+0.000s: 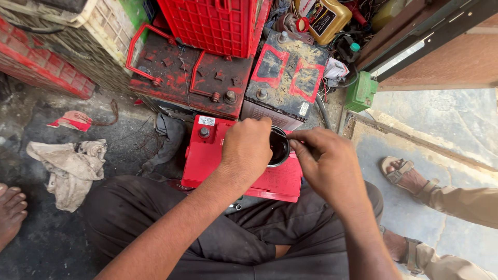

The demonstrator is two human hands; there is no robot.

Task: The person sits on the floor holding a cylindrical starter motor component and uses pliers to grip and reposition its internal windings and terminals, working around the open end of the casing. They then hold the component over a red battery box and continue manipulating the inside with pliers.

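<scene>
Atop the red battery (pixel 218 161), the left hand (pixel 246 150) wraps a black cup (pixel 278 148); just right, the right hand (pixel 324 161) pinches its rim, fingers pressed together.

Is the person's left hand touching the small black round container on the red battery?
Touching. The head view shows the left hand wrapped around the black container, fingers on its rim, above the red battery.

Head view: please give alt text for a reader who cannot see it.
A seated person's left hand grips a small black round container over a red car battery while the right hand pinches at its rim. Older, dirty batteries and red crates stand behind; a rag lies left, and another person's sandalled feet are right.
</scene>
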